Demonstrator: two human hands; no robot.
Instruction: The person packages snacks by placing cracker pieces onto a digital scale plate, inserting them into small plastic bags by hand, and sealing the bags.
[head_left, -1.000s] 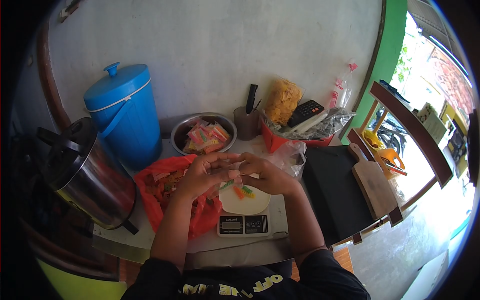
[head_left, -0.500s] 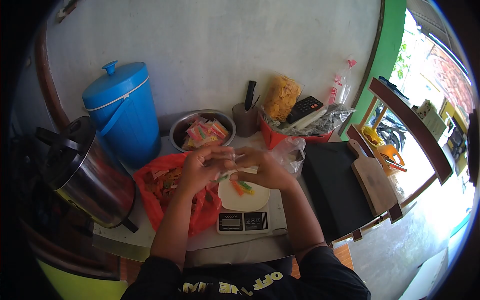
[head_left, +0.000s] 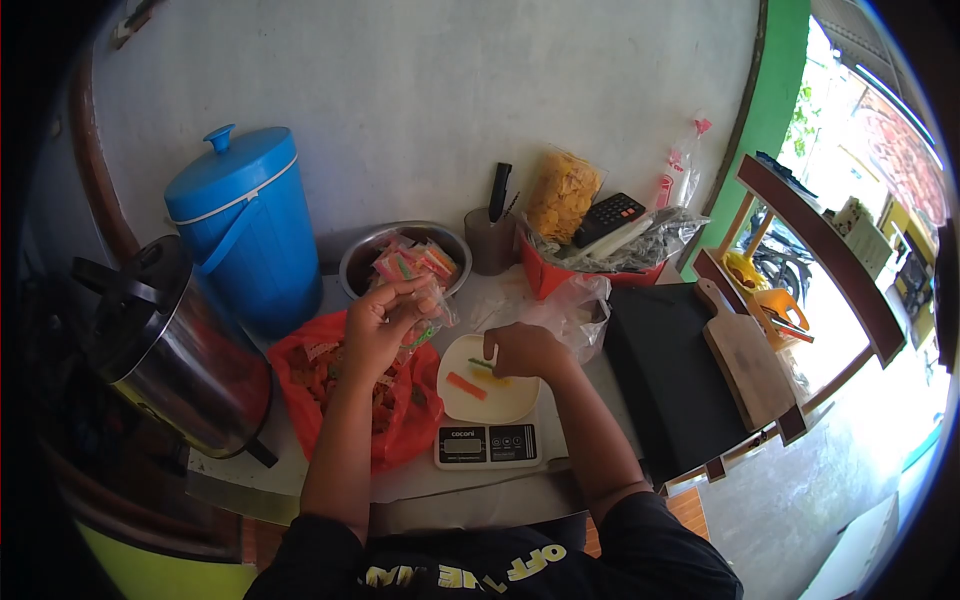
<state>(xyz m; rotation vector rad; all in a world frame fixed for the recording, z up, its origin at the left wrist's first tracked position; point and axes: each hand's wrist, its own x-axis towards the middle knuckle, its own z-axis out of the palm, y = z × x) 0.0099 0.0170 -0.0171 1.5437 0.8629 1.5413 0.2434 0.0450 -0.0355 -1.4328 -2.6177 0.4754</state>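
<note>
My left hand (head_left: 378, 322) is closed on a small clear plastic bag (head_left: 436, 312), raised above the red plastic bag; something green shows in its lower part. My right hand (head_left: 532, 352) reaches over a cream square plate (head_left: 455, 405) with its fingers curled down at the coloured strips; whether it pinches one is hidden. On the plate lie a red-orange strip (head_left: 467, 386), a green strip (head_left: 481, 363) and a partly covered yellow one. Beneath the plate is a digital kitchen scale (head_left: 487, 446). The open red plastic bag (head_left: 405, 425) holds many small coloured pieces.
A metal bowl (head_left: 352, 275) of small filled packets stands behind my hands. A steel urn (head_left: 190, 350) and blue jug (head_left: 255, 230) are left. At right are a red basket (head_left: 600, 278), a black box (head_left: 655, 375) and a wooden cutting board (head_left: 745, 360).
My hands have moved apart. The left has shifted left with the clear bag, and the right has come down to the plate. The strips on the plate now lie farther apart.
</note>
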